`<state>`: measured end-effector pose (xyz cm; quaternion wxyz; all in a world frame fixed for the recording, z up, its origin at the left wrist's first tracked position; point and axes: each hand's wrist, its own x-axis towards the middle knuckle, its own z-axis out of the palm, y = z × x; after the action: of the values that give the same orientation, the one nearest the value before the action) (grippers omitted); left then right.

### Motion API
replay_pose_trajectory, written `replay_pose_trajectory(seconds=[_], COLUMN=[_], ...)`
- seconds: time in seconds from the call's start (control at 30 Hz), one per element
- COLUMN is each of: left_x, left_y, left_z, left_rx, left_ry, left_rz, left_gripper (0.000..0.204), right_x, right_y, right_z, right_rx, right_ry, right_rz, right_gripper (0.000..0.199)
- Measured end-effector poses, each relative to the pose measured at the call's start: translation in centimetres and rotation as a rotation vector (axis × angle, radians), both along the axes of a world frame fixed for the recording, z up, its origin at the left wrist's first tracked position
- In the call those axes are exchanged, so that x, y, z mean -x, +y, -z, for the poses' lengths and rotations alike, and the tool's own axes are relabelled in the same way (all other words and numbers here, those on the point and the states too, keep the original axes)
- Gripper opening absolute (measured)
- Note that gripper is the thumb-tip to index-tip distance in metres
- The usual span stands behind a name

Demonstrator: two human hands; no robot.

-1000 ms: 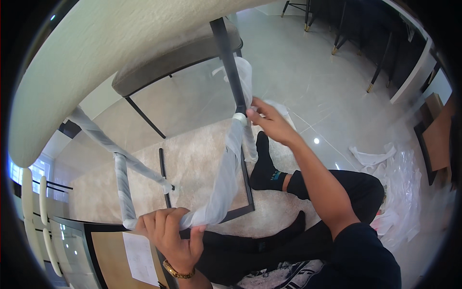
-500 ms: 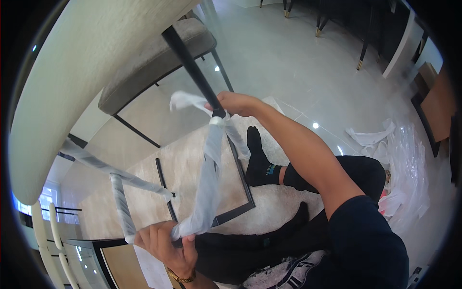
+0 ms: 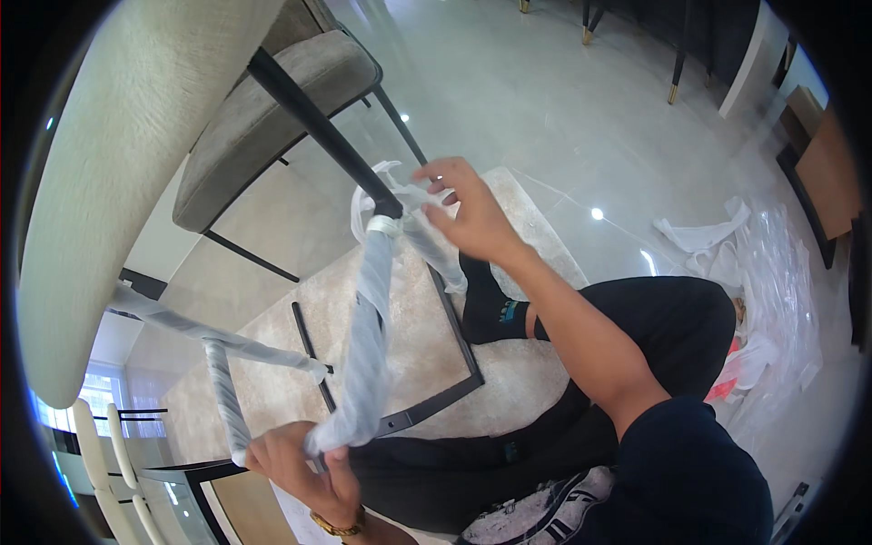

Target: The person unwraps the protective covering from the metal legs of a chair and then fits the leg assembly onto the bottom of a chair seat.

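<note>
A black metal frame, with tubes wound in whitish wrapping [image 3: 359, 336], stands in front of me. My left hand [image 3: 295, 468] is closed around the lower corner of the wrapped frame. A bare black tube [image 3: 322, 141] runs from the upper joint to a large cream padded piece [image 3: 127, 173] at the left. At that joint a loose white strip of wrapping [image 3: 368, 200] loops around the tube. My right hand [image 3: 472, 213] is beside the loop with thumb and fingers apart; whether its fingertips touch the strip, I cannot tell.
A grey upholstered chair [image 3: 272, 118] stands beyond the frame. A flat black metal frame [image 3: 436, 400] lies on the beige rug [image 3: 536, 218]. Clear plastic and white wrapping scraps [image 3: 772, 300] are heaped at the right, near brown cardboard [image 3: 822, 173]. My outstretched legs [image 3: 636, 327] lie close by.
My right hand has opened and moved slightly right of the joint; the loose strip has swung in to curl around the tube. The left hand keeps its hold while the view shifts.
</note>
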<state>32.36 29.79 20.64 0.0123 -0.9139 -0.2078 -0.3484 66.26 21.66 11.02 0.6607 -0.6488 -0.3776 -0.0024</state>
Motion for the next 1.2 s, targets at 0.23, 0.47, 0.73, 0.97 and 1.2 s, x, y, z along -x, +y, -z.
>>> replay_pose_trajectory(seconds=[0.23,0.47,0.73,0.97,1.2], left_x=[-1.9,-2.8,-1.7,-1.4,-0.6], left_y=[2.0,2.7,2.2,1.4,0.9], left_z=[-0.8,-0.5,-0.7,-0.7,-0.8], left_rx=[-0.030,-0.041,-0.016,0.013,0.028], left_ry=[0.012,-0.024,-0.009,-0.011,0.022], left_rz=[0.050,0.035,0.033,0.035,0.028], left_gripper=[0.046,0.048,0.052,0.051,0.047], right_x=[1.2,6.2,4.3,1.7,3.0], right_y=[2.7,2.5,-1.1,6.2,0.2], right_z=[0.6,2.5,-4.4,-12.4,-11.7], right_rx=[-0.048,-0.047,0.008,0.251,0.005], right_ry=[-0.374,-0.089,0.077,-0.281,-0.031], right_rz=[0.021,-0.088,-0.120,-0.168,0.031], right_gripper=[0.024,0.018,0.020,0.023,0.029])
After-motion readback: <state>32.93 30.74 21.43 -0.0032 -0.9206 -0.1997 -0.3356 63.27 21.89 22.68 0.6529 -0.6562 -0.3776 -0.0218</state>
